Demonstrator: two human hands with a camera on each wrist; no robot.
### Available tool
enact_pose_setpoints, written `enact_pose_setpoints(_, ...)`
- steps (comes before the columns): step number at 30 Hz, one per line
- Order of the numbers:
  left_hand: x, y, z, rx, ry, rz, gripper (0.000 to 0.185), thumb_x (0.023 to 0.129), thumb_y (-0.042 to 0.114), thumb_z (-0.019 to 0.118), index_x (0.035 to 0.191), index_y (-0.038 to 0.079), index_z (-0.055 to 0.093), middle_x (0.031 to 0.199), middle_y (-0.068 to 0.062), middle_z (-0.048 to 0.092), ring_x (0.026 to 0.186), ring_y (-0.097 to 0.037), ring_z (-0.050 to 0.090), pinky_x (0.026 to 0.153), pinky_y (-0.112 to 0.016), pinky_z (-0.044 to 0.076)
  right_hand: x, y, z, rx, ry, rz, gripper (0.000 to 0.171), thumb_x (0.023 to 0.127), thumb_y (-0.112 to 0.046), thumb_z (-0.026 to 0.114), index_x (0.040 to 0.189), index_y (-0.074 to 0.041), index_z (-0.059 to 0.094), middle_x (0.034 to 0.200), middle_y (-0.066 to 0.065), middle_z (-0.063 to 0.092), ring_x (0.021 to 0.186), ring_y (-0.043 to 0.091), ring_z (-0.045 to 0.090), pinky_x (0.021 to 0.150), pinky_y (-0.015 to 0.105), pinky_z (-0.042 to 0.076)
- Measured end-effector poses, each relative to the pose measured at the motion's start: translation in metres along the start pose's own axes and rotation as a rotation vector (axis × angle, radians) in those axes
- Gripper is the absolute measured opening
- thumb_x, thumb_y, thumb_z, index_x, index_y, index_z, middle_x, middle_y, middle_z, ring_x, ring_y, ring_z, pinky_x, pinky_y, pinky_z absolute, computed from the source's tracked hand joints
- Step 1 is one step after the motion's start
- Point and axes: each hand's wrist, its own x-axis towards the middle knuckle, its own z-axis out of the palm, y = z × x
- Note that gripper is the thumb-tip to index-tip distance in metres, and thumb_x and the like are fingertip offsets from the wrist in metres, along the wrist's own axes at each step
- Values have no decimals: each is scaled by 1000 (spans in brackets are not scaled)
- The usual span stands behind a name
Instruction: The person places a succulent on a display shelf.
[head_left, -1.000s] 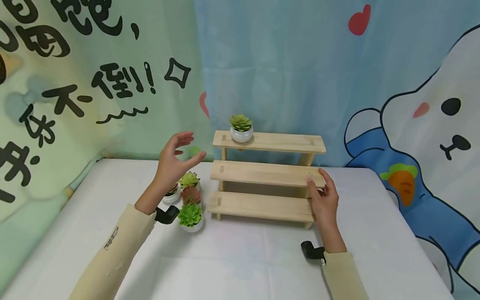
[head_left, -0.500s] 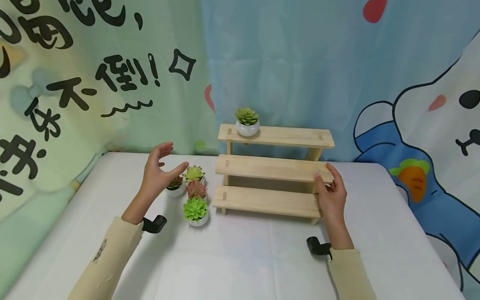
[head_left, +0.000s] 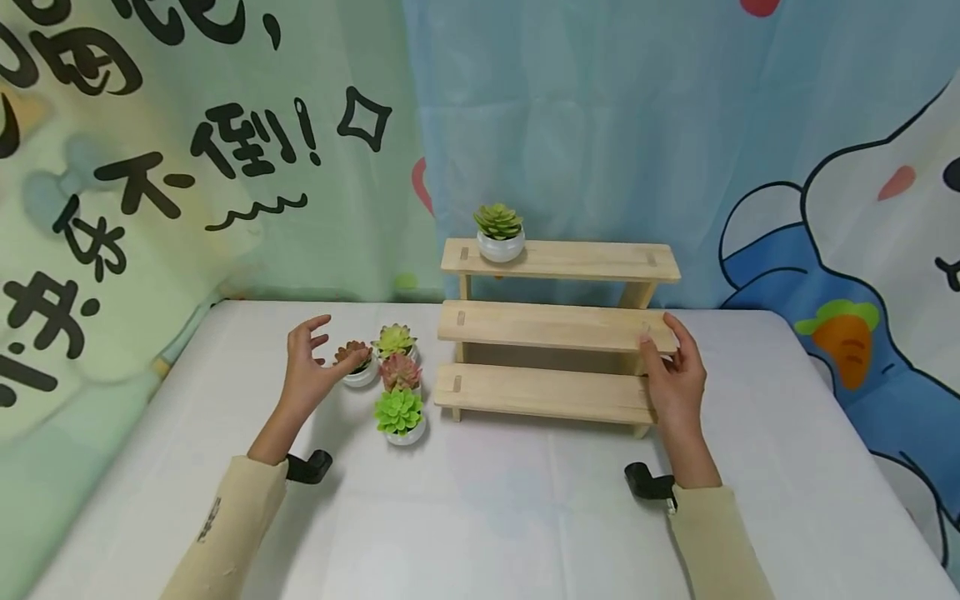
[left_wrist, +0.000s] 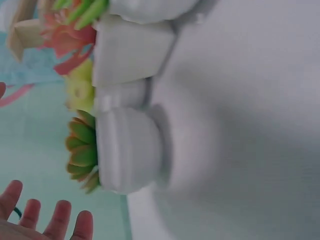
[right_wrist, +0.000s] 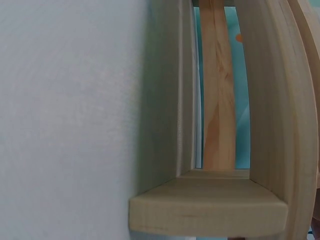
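The left hand (head_left: 307, 371) is spread wide beside the reddish plant pot (head_left: 357, 364) on the table (head_left: 487, 517), maybe touching it. The right hand (head_left: 678, 375) grips the wooden shelf (head_left: 555, 327) at its right end.

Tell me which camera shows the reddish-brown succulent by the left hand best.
The left wrist view: the reddish-brown succulent in its white pot fills the frame side-on, with the left hand's fingertips beside it. The head view shows it small, just off the left hand. The right wrist view shows only the wooden stand.
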Motion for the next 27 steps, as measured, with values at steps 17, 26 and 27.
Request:
enact_pose_setpoints(17, 0, -28, 11, -40, -60, -236, 85, 82, 12, 77, 148, 1, 24, 149, -27, 19, 133, -45, 33, 106, -54, 36, 0, 1, 1, -15, -4, 23, 51, 97, -26, 60, 147, -21, 46, 138, 6, 51, 86, -1, 51, 71, 11, 42)
enact_pose_setpoints(26, 1, -31, 17, -45, -55, -220, 85, 81, 6, 76, 147, -3, 24, 146, -30, 26, 129, -47, 36, 106, -54, 35, 1, 1, 1, -3, 15, 1, 50, 96, -24, 61, 145, -20, 49, 130, 1, 54, 84, -2, 52, 71, 12, 42)
enact_pose_setpoints(27, 1, -31, 17, -51, -57, -222, 85, 81, 5, 76, 147, -4, 24, 147, -29, 26, 130, -47, 36, 106, -54, 35, 1, 1, 1, -2, 16, 5, 50, 96, -24, 61, 145, -20, 49, 128, -1, 54, 84, -2, 52, 71, 12, 42)
